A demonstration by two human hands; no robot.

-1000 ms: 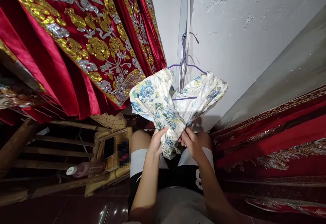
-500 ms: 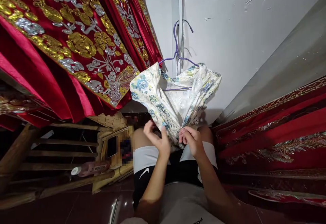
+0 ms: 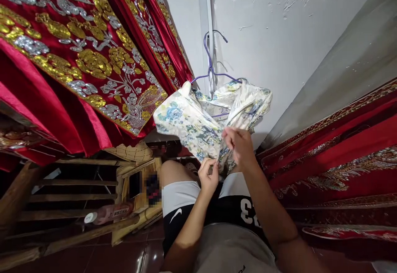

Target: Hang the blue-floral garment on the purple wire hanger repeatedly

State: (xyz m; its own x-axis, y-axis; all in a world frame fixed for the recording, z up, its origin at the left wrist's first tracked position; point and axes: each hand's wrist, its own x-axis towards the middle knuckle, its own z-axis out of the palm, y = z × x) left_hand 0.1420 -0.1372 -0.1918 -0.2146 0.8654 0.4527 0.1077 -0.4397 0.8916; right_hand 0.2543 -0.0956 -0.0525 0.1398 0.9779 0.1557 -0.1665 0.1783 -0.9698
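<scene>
L fingers [image 3: 207, 164] pinched tight on top [image 3: 176, 118], near end; R fingers [image 3: 228, 134] curled farther up, hold unclear.
Prob. step: working its front; next likely needs L steady.

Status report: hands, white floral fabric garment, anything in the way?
Left hand pinching front edge of white, blue-flowered fabric garment; right hand above, grip unclear. Garment on purple wire hanger. Red sequined cloth hangs left, apart from hands.
</scene>
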